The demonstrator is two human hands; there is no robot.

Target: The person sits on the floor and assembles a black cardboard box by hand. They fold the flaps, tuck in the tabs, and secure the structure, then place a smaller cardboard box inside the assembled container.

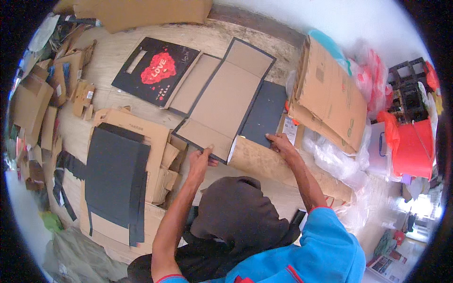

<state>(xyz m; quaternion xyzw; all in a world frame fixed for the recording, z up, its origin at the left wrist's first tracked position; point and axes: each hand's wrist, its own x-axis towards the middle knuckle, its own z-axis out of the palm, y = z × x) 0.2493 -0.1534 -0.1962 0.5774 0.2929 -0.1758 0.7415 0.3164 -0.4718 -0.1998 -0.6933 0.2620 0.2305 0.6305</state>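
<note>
An unfolded black cardboard box lies across the floor in front of me. Its printed panel [137,63] with a red heart is at the left, a plain brown panel [222,92] edged in black is raised in the middle, and a black panel [265,111] is at the right. My left hand [201,162] pinches the near edge of the brown panel, thumb on top. My right hand [281,143] grips the near edge of the black panel; its fingertips are partly hidden. A brown cardboard roll or strip [259,153] lies just below the right hand.
Stacked flat black and brown cardboard [115,172] lies at the left, with cardboard scraps [35,101] beyond. Large folded cartons [332,94] lean at the right, beside clear plastic wrap [332,153] and a red bucket [413,148]. Dark cloth [233,207] bulges between my arms.
</note>
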